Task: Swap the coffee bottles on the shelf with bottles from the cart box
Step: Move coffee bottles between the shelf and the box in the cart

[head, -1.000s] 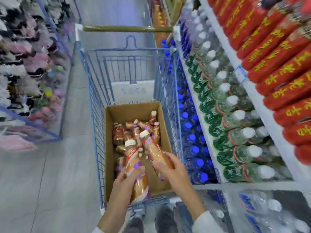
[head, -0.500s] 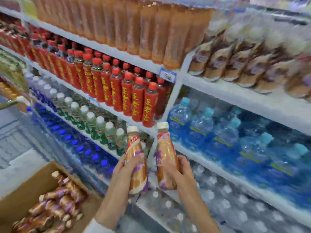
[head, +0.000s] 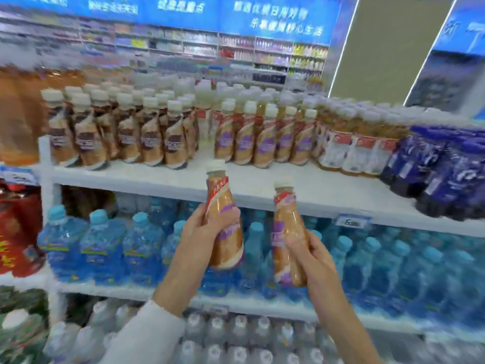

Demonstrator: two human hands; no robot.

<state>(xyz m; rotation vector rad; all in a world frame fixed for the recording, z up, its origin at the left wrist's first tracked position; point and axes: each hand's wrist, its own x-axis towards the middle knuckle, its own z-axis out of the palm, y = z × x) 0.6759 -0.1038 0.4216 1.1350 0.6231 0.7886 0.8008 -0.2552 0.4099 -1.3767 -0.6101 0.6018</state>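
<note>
Curling round a coffee bottle [head: 228, 254], your left grip [head: 200, 239] faces the shelf [head: 157, 177]; your right grip [head: 313, 257] clasps another bottle [head: 286, 223]. Label writing is blurred, perhaps Chinese.

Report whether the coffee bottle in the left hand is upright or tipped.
Nearly upright, leaning slightly: the left hand grips the coffee bottle by its body, white cap on top.

Head view faces the shelf [head: 262, 190] closely, level.
</note>
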